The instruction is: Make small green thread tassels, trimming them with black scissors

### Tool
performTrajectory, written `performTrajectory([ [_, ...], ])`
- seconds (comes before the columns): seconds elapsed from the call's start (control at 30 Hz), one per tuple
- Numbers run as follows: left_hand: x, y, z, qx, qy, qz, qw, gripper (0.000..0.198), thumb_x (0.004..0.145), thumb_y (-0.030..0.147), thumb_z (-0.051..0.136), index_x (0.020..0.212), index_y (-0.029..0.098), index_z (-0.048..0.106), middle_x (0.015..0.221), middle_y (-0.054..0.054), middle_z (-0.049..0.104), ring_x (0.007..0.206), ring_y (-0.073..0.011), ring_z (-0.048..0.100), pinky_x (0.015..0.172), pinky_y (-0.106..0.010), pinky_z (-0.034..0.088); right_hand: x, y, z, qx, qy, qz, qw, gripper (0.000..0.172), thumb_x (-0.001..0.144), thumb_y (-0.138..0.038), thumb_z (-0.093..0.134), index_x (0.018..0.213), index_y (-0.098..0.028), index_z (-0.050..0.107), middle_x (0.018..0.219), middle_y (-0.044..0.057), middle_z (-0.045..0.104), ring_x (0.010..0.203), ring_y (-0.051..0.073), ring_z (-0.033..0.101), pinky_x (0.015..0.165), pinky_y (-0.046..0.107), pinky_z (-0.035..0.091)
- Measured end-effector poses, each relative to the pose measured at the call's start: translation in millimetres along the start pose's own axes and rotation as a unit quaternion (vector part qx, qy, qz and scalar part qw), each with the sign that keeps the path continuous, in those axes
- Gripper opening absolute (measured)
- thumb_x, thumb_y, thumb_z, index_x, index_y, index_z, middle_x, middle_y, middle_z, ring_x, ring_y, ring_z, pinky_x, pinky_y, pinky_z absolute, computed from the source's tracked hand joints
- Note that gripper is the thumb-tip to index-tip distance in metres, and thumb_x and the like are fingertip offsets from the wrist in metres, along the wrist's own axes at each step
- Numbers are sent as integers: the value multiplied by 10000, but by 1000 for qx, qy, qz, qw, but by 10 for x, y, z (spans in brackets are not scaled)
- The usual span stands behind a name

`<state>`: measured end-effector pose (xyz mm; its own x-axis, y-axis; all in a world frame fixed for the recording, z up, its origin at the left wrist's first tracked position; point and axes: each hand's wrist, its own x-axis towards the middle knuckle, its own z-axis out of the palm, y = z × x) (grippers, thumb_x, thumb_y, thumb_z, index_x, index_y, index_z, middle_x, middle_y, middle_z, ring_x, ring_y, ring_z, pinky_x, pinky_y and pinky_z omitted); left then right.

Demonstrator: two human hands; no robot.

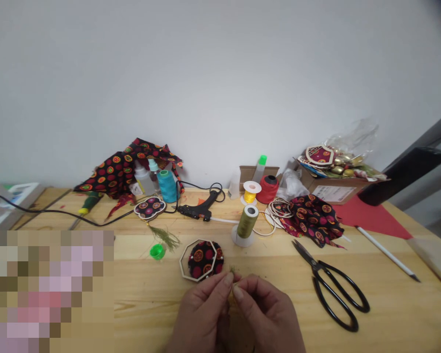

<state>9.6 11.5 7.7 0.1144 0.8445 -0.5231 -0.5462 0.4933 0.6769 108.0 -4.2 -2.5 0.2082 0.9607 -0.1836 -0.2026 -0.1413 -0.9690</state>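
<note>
Head view: both our grips are pinched closed, left hand (210, 300) and right hand (265, 303), fingertips close together on a fine green tuft (232, 269). Only its tips show past the left thumb; the rest is hidden by our fingers, strands too thin to count. Just ahead-left of the grip: octagonal frame (182, 256) overlapping a patterned round pad (202, 260), near edge hard to make out by our left hand. Ahead-right: green spool (246, 224). Right: scissors (318, 267). Further left: green cap (157, 252). Pixel blocks mask the bench (143, 299) far left; our forearms are cut off below.
</note>
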Motion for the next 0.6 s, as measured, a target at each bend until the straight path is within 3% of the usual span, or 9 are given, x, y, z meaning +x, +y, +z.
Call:
performTrajectory([
  [0.33,9,30,17,-23,-5,-6,1000,261,501,321,879,647,140,760,498,-4,633,487,-89,552,466,-145,424,6,13,-8,5,-13,5,1000,288,641,-425,755,601,-148,688,568,22,637,577,146,525,575,245,428],
  [0.6,-6,18,28,-16,-4,-8,1000,257,505,321,876,638,141,751,487,-8,645,455,-100,555,439,-161,415,30,61,-23,1,-16,5,1000,333,638,-481,747,610,-153,699,570,26,633,570,147,517,561,247,417],
])
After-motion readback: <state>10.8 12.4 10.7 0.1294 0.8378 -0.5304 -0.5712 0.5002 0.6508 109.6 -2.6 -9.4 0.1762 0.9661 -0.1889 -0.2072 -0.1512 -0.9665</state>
